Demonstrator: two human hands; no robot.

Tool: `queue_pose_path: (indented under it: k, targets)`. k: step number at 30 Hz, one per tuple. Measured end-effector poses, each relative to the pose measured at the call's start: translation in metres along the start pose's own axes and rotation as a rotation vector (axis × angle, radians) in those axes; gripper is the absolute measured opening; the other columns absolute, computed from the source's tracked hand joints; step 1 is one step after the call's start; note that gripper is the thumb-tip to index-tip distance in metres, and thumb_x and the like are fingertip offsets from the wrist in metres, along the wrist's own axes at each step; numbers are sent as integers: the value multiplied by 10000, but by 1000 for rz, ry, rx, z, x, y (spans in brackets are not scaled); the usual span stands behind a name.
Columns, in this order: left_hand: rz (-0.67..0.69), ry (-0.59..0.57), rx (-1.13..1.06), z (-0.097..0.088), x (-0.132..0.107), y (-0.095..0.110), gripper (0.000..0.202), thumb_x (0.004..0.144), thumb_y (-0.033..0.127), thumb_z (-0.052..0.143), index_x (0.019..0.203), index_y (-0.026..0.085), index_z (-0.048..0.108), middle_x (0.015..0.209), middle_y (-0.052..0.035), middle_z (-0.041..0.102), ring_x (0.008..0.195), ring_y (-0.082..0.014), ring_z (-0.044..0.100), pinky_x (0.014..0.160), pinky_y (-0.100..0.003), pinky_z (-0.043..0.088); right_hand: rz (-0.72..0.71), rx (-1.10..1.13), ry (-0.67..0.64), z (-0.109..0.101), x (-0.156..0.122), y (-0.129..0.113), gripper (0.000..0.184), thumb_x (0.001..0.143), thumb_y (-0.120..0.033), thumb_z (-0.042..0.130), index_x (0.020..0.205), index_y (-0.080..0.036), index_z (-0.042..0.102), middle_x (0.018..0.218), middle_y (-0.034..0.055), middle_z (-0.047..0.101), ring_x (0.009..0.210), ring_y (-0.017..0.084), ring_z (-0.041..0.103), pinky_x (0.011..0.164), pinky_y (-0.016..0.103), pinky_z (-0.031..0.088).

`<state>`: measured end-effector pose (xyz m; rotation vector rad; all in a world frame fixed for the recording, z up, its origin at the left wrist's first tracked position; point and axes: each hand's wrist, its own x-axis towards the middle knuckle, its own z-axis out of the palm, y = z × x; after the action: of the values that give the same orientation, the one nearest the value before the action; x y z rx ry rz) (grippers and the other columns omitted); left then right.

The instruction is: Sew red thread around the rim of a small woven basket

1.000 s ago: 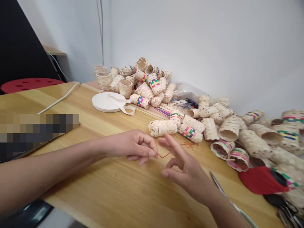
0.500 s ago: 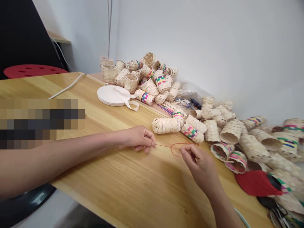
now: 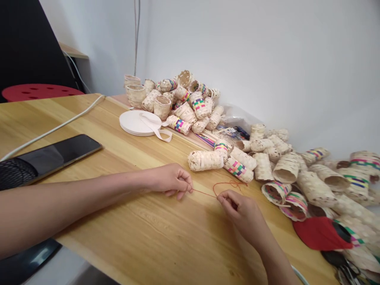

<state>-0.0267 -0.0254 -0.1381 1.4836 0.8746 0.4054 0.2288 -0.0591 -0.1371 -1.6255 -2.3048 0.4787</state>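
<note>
A thin red thread [image 3: 204, 193] runs taut between my two hands, low over the wooden table [image 3: 142, 237]. My left hand [image 3: 175, 180] pinches one part of it between thumb and fingertips. Just to the right, my right hand [image 3: 237, 208] pinches the thread too, its fingers curled in. Behind the right hand the slack thread lies in loose loops on the tabletop. Beyond the hands lie a plain woven bamboo basket [image 3: 205, 160] on its side and a basket with coloured bands [image 3: 238, 168].
Piles of small woven baskets [image 3: 286, 168] line the wall side. A roll of white ribbon [image 3: 136, 122] lies at the back, a phone [image 3: 56, 158] and white cable [image 3: 53, 128] at left. A red cloth item [image 3: 319, 233] and scissors [image 3: 346, 269] are at right.
My right hand has shifted slightly left and down, nearer my left hand, still pinching the thread. The thread's loop has changed shape. The view has tilted slightly.
</note>
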Motion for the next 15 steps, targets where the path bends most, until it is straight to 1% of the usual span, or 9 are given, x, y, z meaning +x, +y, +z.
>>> queue_pose_path:
  k: [3,5,7,8,10,11,12,13,15]
  targets:
    - [9,48,5,-2,1,0,127,719,250,563,751,139,614,534,38,584,358,-39,375,355,-149,252,-9,-18,35,-5,0,2,290,915,-398,438,731,-220,576,567,-41,510,526,135,472,518,242,293]
    - [27,97,-17,-4,3,0,123,709,251,570,738,137,606,529,36,579,359,-41,384,355,-148,260,-20,-70,106,-11,-1,8,303,915,-411,423,746,-218,584,609,-23,566,556,146,517,533,245,320]
    - [44,147,-67,-6,3,1,127,698,257,580,728,135,597,526,32,574,364,-44,394,360,-148,273,-5,-178,213,-21,-4,18,311,907,-433,418,778,-219,604,652,-1,618,573,163,563,525,250,339]
    - [49,165,-94,-6,3,2,134,696,263,585,727,133,595,526,29,573,369,-45,401,365,-147,280,26,-254,263,-26,-5,24,313,901,-444,424,791,-222,615,653,8,633,564,174,579,505,253,338]
    - [55,176,-138,-7,3,3,147,699,275,592,727,132,593,530,24,574,377,-47,410,372,-147,291,114,-419,328,-35,-7,34,294,884,-439,446,815,-229,641,650,24,655,539,203,601,460,263,330]
    - [52,166,-146,-6,3,3,148,701,276,593,730,132,595,532,23,575,378,-48,412,372,-147,292,131,-481,355,-37,-7,36,278,877,-422,457,840,-230,655,694,40,678,561,222,621,457,275,344]
    - [47,148,-145,-4,3,3,143,702,271,591,732,131,599,533,24,576,377,-47,409,370,-147,289,112,-506,385,-38,-8,35,271,874,-399,459,891,-226,667,795,63,702,640,247,650,484,296,385]
    - [42,125,-135,-2,3,3,133,703,260,588,734,131,603,533,25,575,375,-47,404,368,-148,287,52,-484,417,-36,-8,30,282,876,-375,456,971,-217,670,942,89,703,773,274,665,549,328,437]
    - [26,87,-95,4,2,2,117,707,238,578,739,132,613,526,31,569,372,-47,394,366,-150,282,-123,-294,443,-26,-8,10,354,893,-333,443,1173,-193,609,1230,109,602,1057,285,596,718,368,489]
